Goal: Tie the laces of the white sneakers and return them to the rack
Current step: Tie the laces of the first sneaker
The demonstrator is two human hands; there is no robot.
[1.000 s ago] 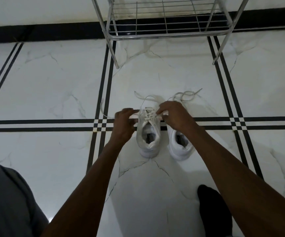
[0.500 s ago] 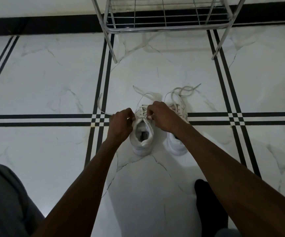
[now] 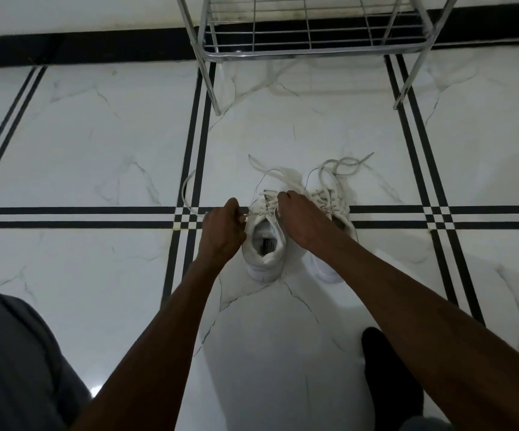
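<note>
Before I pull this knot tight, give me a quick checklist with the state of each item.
1. Left hand pinching a lace end: ok.
2. Right hand gripping a lace on the left sneaker: ok.
3. Knot or bow formed: cannot tell, fingers cover it.
4. Right sneaker tied: not ok, laces loose on the floor.
5. Wire shoe rack bottom shelf free: ok.

home entryway, marble floor point(image 3: 96, 144), shoe rack point(image 3: 311, 42)
</note>
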